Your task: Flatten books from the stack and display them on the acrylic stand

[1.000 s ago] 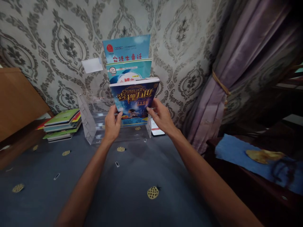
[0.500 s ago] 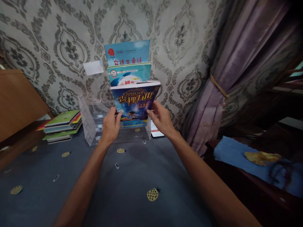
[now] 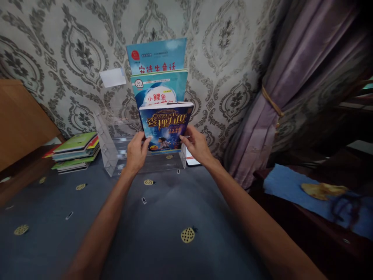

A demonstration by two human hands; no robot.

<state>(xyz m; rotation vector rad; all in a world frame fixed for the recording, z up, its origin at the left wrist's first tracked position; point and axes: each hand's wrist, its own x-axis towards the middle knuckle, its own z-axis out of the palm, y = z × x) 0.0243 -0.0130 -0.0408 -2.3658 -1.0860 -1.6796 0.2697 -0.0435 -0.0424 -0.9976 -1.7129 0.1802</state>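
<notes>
A dark blue book (image 3: 164, 130) with gold lettering is gripped at its two sides, my left hand (image 3: 137, 152) on one edge and my right hand (image 3: 196, 144) on the other. Both thumbs press on its front cover; the other fingers are mostly hidden behind. It stands upright at the front of a clear acrylic book rack (image 3: 106, 146). Behind it rises a teal book (image 3: 159, 83) with a white oval on its cover, its lower part covered. Farthest back and highest is a light blue book (image 3: 157, 54) with red characters.
Left of the rack lies a stack of books (image 3: 75, 149) near a brown wooden panel (image 3: 26, 120). A phone (image 3: 192, 158) is partly hidden behind the rack's right side. A purple curtain (image 3: 250, 136) hangs at right, beside a blue cloth (image 3: 291, 186). The patterned wall is close behind.
My view has shifted slightly. The dark blue book has dropped a little against the books behind, showing more of the teal cover. Both hands keep their hold.
</notes>
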